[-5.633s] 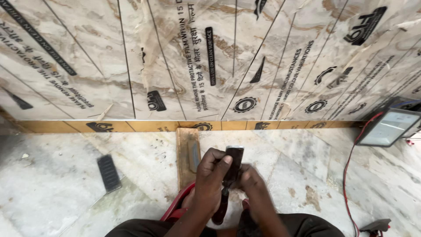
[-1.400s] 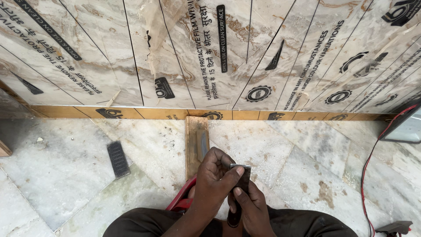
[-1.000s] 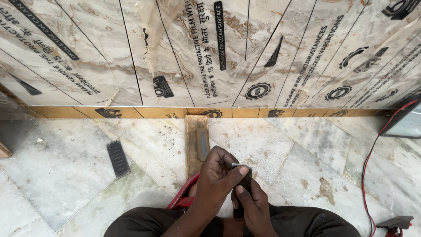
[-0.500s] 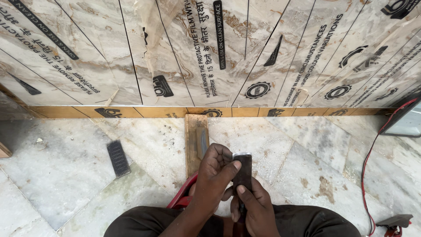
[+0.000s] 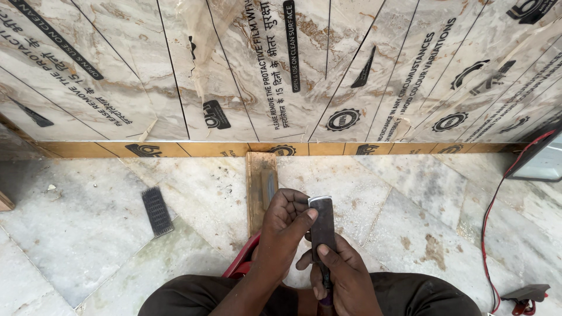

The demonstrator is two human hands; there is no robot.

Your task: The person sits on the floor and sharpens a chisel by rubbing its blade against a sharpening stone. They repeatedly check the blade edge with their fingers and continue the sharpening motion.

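- Nearest the camera, over the person's dark-trousered lap, both hands hold a flat dark metal blade [image 5: 322, 225], upright, its pale top edge catching light.
- The right hand [image 5: 342, 278] is closed round the blade's lower part, thumb laid up its face; whatever handle it has is hidden inside the fist.
- The left hand [image 5: 285, 225] is curled at the blade's upper left, thumb tip pressed on the top corner, the other fingers folded in.
- As a judgement, this looks like checking or adjusting the blade: it meets no stone or wood, so any cutting work with it is not under way.
- A red plastic piece [image 5: 241, 263] shows beside the left wrist.
- Just beyond the hands, a narrow wooden block [image 5: 259, 181] lies on the marble floor [image 5: 88, 234], which is pale, veined and dusty.
- To the left lies a small dark ribbed pad [image 5: 157, 210].
- At the right runs a red cable [image 5: 486, 234].
- Farthest, glossy marble-patterned tiles [image 5: 281, 70] under printed protective film stand above a tan skirting strip [image 5: 175, 149].
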